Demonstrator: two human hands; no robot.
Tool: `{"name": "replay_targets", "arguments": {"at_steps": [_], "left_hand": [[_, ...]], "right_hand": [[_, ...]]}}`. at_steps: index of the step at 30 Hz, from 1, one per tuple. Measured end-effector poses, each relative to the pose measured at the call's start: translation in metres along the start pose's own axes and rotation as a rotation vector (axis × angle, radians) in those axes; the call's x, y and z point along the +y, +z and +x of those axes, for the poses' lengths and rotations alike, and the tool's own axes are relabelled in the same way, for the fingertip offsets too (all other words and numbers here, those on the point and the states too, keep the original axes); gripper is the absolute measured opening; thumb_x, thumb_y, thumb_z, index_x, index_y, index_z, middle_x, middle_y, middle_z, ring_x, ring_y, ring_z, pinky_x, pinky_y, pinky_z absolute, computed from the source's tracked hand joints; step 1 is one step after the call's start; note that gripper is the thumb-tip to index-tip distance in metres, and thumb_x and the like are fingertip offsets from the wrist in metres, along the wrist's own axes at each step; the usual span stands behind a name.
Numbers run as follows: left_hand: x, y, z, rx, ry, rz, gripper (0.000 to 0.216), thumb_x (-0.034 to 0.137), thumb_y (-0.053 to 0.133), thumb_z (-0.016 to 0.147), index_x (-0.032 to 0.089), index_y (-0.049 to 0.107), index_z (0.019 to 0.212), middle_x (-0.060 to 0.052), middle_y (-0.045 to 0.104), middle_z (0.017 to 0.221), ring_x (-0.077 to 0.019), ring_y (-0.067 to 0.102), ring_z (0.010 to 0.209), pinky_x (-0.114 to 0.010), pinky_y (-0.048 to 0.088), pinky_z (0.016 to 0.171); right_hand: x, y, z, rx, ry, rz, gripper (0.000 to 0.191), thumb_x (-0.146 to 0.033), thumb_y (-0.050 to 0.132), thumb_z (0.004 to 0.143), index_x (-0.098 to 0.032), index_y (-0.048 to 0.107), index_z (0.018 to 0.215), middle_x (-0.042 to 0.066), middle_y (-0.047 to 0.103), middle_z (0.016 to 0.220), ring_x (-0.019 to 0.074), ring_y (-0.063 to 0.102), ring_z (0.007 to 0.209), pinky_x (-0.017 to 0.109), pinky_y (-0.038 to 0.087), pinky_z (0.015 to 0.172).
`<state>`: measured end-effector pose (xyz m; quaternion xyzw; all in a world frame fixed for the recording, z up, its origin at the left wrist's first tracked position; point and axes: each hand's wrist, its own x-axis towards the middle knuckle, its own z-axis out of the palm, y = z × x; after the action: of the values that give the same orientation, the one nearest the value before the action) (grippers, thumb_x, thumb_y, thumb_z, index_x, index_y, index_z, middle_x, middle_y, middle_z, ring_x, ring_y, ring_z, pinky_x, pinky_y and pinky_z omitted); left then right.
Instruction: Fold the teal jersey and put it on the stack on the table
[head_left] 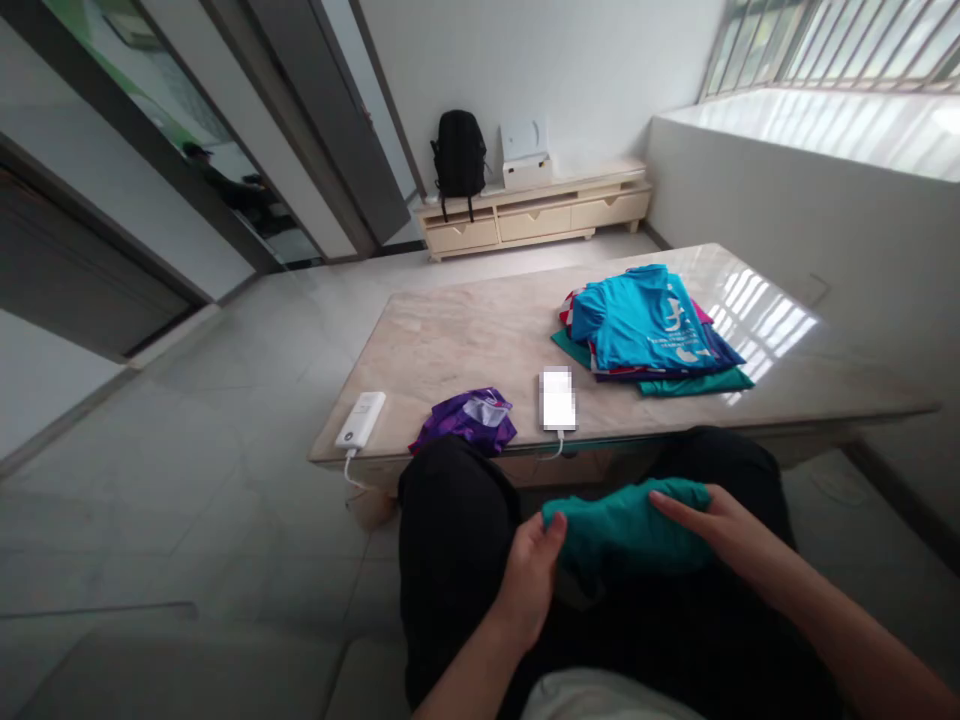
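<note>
Seated view, looking down over the lap toward a marble table (465, 340).

Teal garment (626, 530): bundled on the lap, on black trousers (450, 560), at 6 o'clock from the table's near edge and below it. It does not touch the table.

Left hand (529, 580): at the bundle's 9 o'clock end, fingers curled, thumb and fingertips pinching the cloth edge. Closed grip on the garment.

Right hand (716, 525): at the 3 o'clock end, laid flat and mostly open on top, fingers stretched along the upper fold. It presses the cloth rather than gripping it; whether the thumb hooks under cannot be told.

On the table: stack of folded shirts (652, 330) at 1 o'clock from the bundle, bright blue on top; crumpled purple cloth (466, 420) at 11 o'clock, near the edge; white phone (558, 400) just beside it, cable trailing over the edge; white power bank (361, 420) at 10 o'clock, also cabled.

Risks, as judged:
- Only one hand truly grips. If the flat right hand lifts, the loose fold may open and the lower cloth, sagging between the knees, could slip to the floor.
- Raising the bundle toward the table passes close to the phone cable; a snag could drag the phone off.
- The stack looks uneven, with edges fanning out; a nudge may topple it.
</note>
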<state>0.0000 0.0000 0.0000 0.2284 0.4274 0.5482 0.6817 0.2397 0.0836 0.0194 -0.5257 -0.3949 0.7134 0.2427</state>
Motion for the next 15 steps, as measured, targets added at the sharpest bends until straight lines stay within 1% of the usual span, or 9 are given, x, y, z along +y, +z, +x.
{"name": "replay_targets", "arguments": {"at_steps": [2, 4, 5, 9, 12, 15], "left_hand": [[-0.002, 0.0, 0.002, 0.063, 0.104, 0.212, 0.041, 0.048, 0.079, 0.085, 0.014, 0.078, 0.106, -0.01, 0.078, 0.1, -0.0263, 0.069, 0.098, -0.036, 0.052, 0.093], [-0.002, -0.001, 0.006, 0.126, 0.162, 0.363, 0.037, 0.047, 0.08, 0.084, 0.013, 0.079, 0.099, -0.008, 0.077, 0.094, -0.0242, 0.068, 0.091, -0.033, 0.052, 0.087], [-0.002, -0.002, 0.008, 0.152, 0.175, 0.4, 0.037, 0.049, 0.079, 0.084, 0.013, 0.079, 0.095, -0.008, 0.077, 0.091, -0.0232, 0.067, 0.088, -0.032, 0.052, 0.083], [0.0, -0.004, 0.013, 0.198, 0.176, 0.391, 0.037, 0.049, 0.08, 0.082, 0.013, 0.077, 0.088, -0.006, 0.076, 0.086, -0.0199, 0.064, 0.08, -0.029, 0.052, 0.078], [0.001, -0.007, 0.014, 0.243, 0.199, 0.374, 0.035, 0.047, 0.082, 0.08, 0.013, 0.077, 0.087, -0.006, 0.076, 0.086, -0.0194, 0.065, 0.079, -0.029, 0.053, 0.077], [0.001, -0.008, 0.015, 0.296, 0.221, 0.344, 0.034, 0.045, 0.084, 0.08, 0.013, 0.078, 0.09, -0.007, 0.077, 0.088, -0.0204, 0.067, 0.082, -0.031, 0.054, 0.08]], "right_hand": [[-0.001, -0.004, 0.006, -0.002, -0.003, -0.047, 0.052, -0.063, 0.084, 0.07, -0.014, 0.08, 0.085, 0.012, 0.08, 0.087, 0.0277, 0.076, 0.08, 0.038, 0.062, 0.076], [-0.001, -0.009, 0.01, 0.036, 0.002, -0.076, 0.055, -0.066, 0.084, 0.067, -0.014, 0.08, 0.085, 0.012, 0.08, 0.09, 0.0283, 0.076, 0.08, 0.037, 0.062, 0.075], [0.0, -0.012, 0.011, 0.053, 0.006, -0.078, 0.055, -0.066, 0.085, 0.066, -0.014, 0.08, 0.086, 0.012, 0.08, 0.092, 0.0287, 0.076, 0.082, 0.037, 0.062, 0.076], [0.005, -0.019, 0.013, 0.073, -0.005, -0.036, 0.055, -0.064, 0.087, 0.064, -0.016, 0.08, 0.09, 0.011, 0.081, 0.093, 0.0286, 0.076, 0.085, 0.035, 0.062, 0.079], [0.011, -0.021, 0.016, 0.085, -0.038, 0.007, 0.054, -0.064, 0.086, 0.066, -0.015, 0.08, 0.087, 0.011, 0.081, 0.091, 0.0284, 0.076, 0.083, 0.037, 0.061, 0.08], [0.015, -0.019, 0.018, 0.147, -0.055, 0.059, 0.052, -0.062, 0.086, 0.067, -0.015, 0.08, 0.087, 0.011, 0.081, 0.093, 0.0285, 0.077, 0.085, 0.038, 0.061, 0.083]]}}
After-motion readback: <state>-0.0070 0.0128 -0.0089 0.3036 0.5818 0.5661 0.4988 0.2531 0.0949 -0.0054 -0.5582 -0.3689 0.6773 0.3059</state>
